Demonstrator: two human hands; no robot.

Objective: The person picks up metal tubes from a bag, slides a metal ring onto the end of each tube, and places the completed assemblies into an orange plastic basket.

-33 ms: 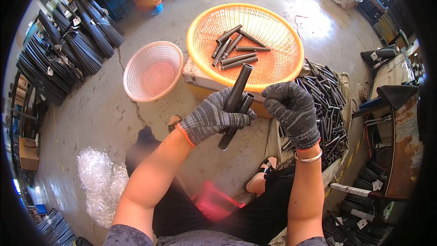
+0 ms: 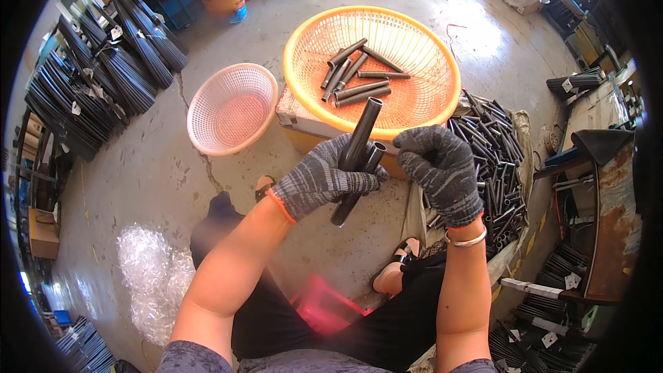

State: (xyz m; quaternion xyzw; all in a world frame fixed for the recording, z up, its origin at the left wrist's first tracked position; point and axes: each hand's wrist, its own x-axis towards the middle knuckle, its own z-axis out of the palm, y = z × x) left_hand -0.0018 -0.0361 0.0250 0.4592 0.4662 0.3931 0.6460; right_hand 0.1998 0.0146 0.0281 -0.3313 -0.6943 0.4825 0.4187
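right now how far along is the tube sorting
Early, it seems. Done: a handful of dark tubes lie in the orange basket. In hand: the left hand grips two tubes, and the right hand is beside them. Left: a big pile of tubes on the floor to the right; the pink basket looks empty.

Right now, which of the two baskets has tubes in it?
The large orange basket, beyond the hands, holds several dark metal tubes. The smaller pink basket to its left shows none.
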